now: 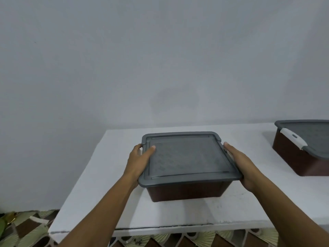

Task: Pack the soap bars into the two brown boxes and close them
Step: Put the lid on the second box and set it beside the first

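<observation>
The near brown box (187, 192) sits in the middle of the white table (106, 193) with its grey lid (188, 155) laid on top; the left hand (140, 158) grips the lid's left edge, thumb flat on the top face and fingers curled down round the rim; the right hand (243, 164) lies along the right edge with the thumb stretched up the rim, its other fingers tucked out of sight below, so how they are set cannot be told; no soap bars are in view, and whether any lie under the lid cannot be judged; the second brown box (293, 157) stands well apart at the right, lid on and its white latch (293, 139) lying against the lid's edge; the near lid probably still wants pressing home, since the side clips are covered by the hands; the chief risk is uneven pressure, which could seat one side while the other rides up on the rim; a hard push might also pinch the curled left fingers between lid and box, or slide the box across the smooth table towards its front edge.
</observation>
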### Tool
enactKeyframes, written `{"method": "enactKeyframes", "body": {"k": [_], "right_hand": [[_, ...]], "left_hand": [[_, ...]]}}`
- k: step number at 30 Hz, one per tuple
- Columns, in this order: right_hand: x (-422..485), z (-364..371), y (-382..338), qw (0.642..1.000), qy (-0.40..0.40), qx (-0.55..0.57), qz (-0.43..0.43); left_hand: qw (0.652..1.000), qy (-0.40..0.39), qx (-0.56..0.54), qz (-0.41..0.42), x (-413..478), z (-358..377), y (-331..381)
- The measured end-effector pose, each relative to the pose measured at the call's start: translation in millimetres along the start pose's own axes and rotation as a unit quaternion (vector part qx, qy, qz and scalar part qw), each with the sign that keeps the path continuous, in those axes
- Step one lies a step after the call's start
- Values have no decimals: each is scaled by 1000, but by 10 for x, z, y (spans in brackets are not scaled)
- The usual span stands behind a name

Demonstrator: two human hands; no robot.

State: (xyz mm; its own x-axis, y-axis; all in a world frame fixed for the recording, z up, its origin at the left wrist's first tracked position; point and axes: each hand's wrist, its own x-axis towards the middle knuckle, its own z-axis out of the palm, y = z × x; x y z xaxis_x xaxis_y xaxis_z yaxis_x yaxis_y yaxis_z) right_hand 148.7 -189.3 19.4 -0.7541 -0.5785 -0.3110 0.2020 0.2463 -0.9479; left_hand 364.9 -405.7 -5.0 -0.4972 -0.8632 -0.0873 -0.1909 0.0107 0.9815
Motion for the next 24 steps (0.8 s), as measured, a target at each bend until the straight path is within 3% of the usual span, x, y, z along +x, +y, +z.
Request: {"method": "enactKeyframes", "body": {"k": [4, 8, 13, 24], "right_hand": [[122, -256, -148, 1000, 17, 13, 21], [295, -401, -378, 999, 36, 8, 9], [458, -484, -725, 1000, 29, 1, 3], [645, -483, -873, 999, -4, 10, -40]], "left_hand": [[998, -11, 55, -4, 107, 339, 152], [994, 48, 93, -22, 248, 522, 373], [993, 82, 14, -79, 550, 502, 829], [990, 88, -50, -94, 677, 476, 997]]}}
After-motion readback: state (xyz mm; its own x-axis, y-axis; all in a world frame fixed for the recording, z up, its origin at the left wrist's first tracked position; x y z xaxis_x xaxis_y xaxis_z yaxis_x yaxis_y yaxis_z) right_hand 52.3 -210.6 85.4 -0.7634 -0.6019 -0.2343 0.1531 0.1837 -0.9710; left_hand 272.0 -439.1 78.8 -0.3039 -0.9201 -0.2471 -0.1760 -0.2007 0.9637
